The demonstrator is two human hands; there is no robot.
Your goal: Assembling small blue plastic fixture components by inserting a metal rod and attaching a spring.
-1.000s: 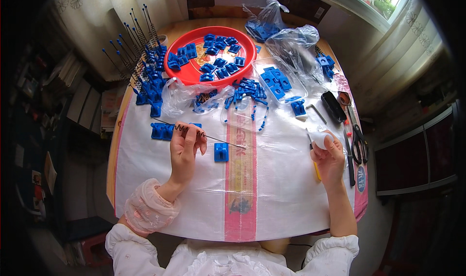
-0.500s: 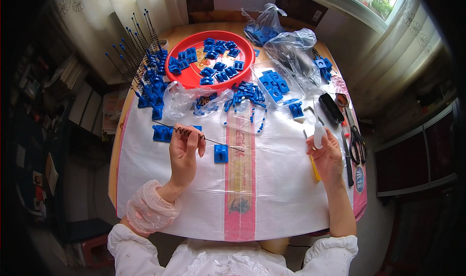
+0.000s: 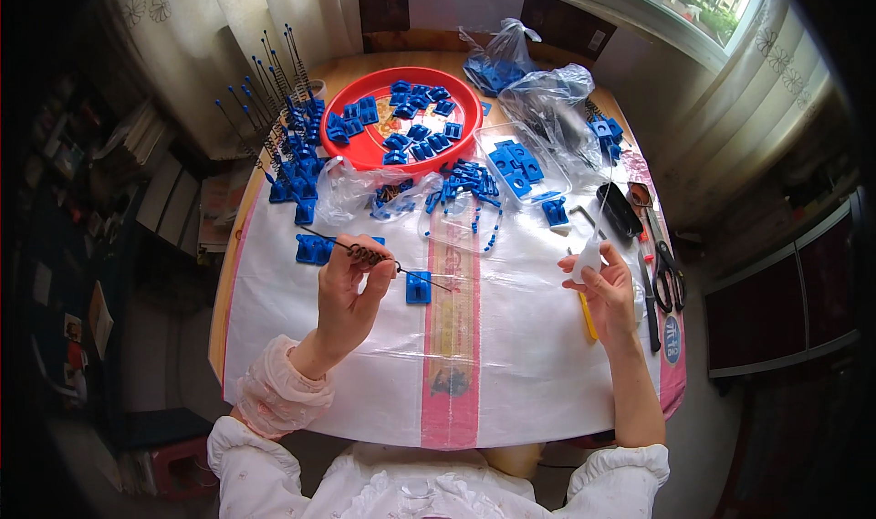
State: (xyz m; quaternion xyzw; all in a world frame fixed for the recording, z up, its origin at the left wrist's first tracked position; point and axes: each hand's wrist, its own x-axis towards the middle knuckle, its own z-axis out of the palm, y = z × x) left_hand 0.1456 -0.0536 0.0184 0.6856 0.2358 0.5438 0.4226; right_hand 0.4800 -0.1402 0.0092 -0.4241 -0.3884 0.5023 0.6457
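Table [image 3: 274, 355] under a white sheet carries everything. Toward its far edge sits a red tray [image 3: 465, 108] of blue plastic pieces, with clear bags [image 3: 547, 108] beside it toward the far right corner. Scissors [image 3: 671, 268] lie at the right edge. The left hand [image 3: 351, 286] is pinched shut on a thin metal rod [image 3: 370, 256] with a spring on it, left of centre above one blue block [image 3: 418, 286]. The right hand [image 3: 607, 286], fingers together, grips a small white piece [image 3: 587, 256] near the right edge.

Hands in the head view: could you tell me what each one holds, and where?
Left hand pinches a thin metal rod at its coiled middle; right hand grips a small white piece by its lower end.
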